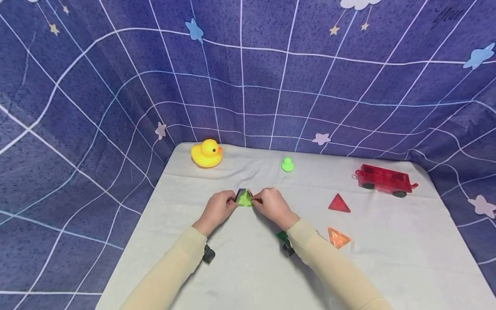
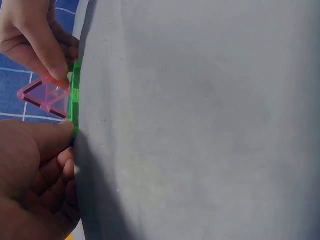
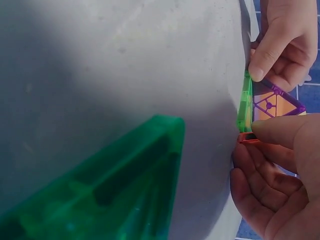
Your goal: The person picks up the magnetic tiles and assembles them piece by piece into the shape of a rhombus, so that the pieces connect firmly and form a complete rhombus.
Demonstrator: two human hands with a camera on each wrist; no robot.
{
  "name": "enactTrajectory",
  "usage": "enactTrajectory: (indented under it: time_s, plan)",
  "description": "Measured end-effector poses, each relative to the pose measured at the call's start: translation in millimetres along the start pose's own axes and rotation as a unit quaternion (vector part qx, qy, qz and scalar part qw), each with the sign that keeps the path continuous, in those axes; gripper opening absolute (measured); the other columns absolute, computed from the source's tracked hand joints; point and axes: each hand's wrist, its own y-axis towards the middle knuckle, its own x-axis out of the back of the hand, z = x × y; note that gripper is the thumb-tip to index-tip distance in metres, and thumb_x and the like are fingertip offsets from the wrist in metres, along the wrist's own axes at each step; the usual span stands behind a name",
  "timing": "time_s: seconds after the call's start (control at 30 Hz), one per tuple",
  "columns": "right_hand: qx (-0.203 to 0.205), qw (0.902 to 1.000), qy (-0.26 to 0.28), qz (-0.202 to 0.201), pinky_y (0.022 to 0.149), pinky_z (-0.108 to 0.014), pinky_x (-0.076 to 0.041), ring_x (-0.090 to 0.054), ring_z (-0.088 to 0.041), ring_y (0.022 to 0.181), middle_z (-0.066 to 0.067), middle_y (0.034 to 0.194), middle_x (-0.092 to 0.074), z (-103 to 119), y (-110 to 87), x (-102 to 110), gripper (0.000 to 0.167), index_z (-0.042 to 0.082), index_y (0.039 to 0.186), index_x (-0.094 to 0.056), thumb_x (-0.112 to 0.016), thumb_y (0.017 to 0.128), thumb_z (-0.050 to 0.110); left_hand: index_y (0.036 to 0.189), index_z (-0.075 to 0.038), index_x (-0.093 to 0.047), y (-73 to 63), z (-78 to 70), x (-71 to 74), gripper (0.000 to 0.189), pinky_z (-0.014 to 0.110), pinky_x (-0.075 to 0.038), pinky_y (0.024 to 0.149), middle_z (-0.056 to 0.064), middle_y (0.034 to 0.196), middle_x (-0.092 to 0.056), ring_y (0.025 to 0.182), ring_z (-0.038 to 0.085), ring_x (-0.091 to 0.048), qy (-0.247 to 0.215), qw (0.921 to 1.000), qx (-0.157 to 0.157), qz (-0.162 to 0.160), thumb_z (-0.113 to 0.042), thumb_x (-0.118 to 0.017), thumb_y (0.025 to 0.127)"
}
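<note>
A small structure of translucent magnetic tiles stands on the white cloth between both hands. Its light green tile [image 1: 245,199] faces me. In the left wrist view a pink triangular tile [image 2: 47,97] leans behind the green one. The right wrist view shows a purple-framed triangular tile [image 3: 280,102] and an orange-red tile edge [image 3: 247,137]. From the left side, my left hand [image 1: 218,209] pinches the structure between thumb and fingers. My right hand [image 1: 273,206] pinches its right edge. Fingers hide parts of the tiles.
A dark green triangular tile [image 3: 145,190] lies beneath the right forearm. Further right are a red triangle [image 1: 339,203], an orange triangle [image 1: 338,238] and a red wheeled wagon base [image 1: 385,178]. A yellow duck [image 1: 207,154] and small green duck [image 1: 287,165] sit behind.
</note>
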Motion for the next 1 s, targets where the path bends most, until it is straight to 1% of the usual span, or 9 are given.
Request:
enactTrajectory:
  time_s: [0.2, 0.43, 0.53, 0.6, 0.7, 0.87, 1.0]
  plan:
    - [0.007, 1.0000, -0.003, 0.003, 0.075, -0.035, -0.059, -0.074, -0.019, 0.082, -0.006, 0.089, -0.077, 2.8, 0.2, 1.3, 0.010, 0.006, 0.099, -0.083, -0.081, 0.091, 0.012, 0.085, -0.010, -0.070, -0.3, -2.8, 1.3, 0.014, 0.034, -0.044, 0.063, -0.007, 0.067, -0.053, 0.064, 0.013, -0.050, 0.012, 0.9999, -0.003, 0.003, -0.005, -0.081, 0.089]
    - [0.041, 0.9988, -0.021, -0.015, 0.071, -0.035, -0.059, -0.072, -0.020, 0.075, -0.005, 0.080, -0.072, 5.9, -1.3, 2.2, 0.005, 0.006, 0.090, -0.084, -0.083, 0.089, 0.011, 0.085, -0.010, -0.070, -1.9, -4.2, 2.5, 0.013, 0.035, -0.045, 0.064, -0.007, 0.068, -0.053, 0.065, 0.014, -0.050, 0.025, 0.9995, -0.016, -0.006, -0.005, -0.082, 0.088]
    - [0.048, 0.9982, -0.031, -0.020, 0.069, -0.035, -0.058, -0.071, -0.020, 0.073, -0.005, 0.078, -0.070, 6.5, -2.0, 1.6, 0.004, 0.006, 0.088, -0.083, -0.083, 0.089, 0.010, 0.086, -0.010, -0.071, -2.0, -4.9, 3.1, 0.012, 0.035, -0.046, 0.065, -0.007, 0.069, -0.055, 0.066, 0.014, -0.051, 0.032, 0.9992, -0.024, -0.007, -0.005, -0.082, 0.089]
    - [0.049, 0.9979, -0.037, -0.021, 0.068, -0.035, -0.058, -0.071, -0.020, 0.072, -0.004, 0.078, -0.069, 6.6, -2.1, 1.0, 0.004, 0.007, 0.087, -0.083, -0.083, 0.089, 0.011, 0.086, -0.010, -0.071, -2.3, -5.4, 3.5, 0.012, 0.036, -0.046, 0.065, -0.007, 0.070, -0.057, 0.066, 0.014, -0.051, 0.038, 0.9987, -0.033, -0.008, -0.005, -0.081, 0.089]
    - [0.048, 0.9979, -0.039, -0.019, 0.067, -0.035, -0.058, -0.071, -0.021, 0.072, -0.004, 0.078, -0.069, 7.1, -1.9, 0.7, 0.004, 0.007, 0.087, -0.083, -0.083, 0.089, 0.011, 0.086, -0.009, -0.071, -2.3, -6.2, 4.2, 0.013, 0.037, -0.047, 0.065, -0.006, 0.071, -0.059, 0.067, 0.015, -0.052, 0.044, 0.9983, -0.036, -0.008, -0.004, -0.082, 0.088]
    - [0.041, 0.9984, -0.032, -0.020, 0.069, -0.035, -0.058, -0.071, -0.020, 0.073, -0.004, 0.079, -0.070, 7.2, -1.1, 1.6, 0.004, 0.007, 0.088, -0.082, -0.084, 0.088, 0.011, 0.087, -0.009, -0.072, -1.5, -8.3, 4.8, 0.011, 0.038, -0.049, 0.067, -0.003, 0.075, -0.062, 0.068, 0.015, -0.054, 0.051, 0.9983, -0.028, -0.005, -0.005, -0.081, 0.089]
    - [0.036, 0.9987, -0.032, -0.020, 0.069, -0.034, -0.057, -0.069, -0.018, 0.072, -0.003, 0.078, -0.069, 6.8, -1.1, 2.2, 0.005, 0.008, 0.086, -0.081, -0.085, 0.087, 0.012, 0.087, -0.010, -0.072, -1.6, -8.3, 2.6, 0.010, 0.038, -0.050, 0.068, -0.001, 0.078, -0.065, 0.068, 0.015, -0.056, 0.067, 0.9975, -0.025, -0.004, -0.007, -0.081, 0.090]
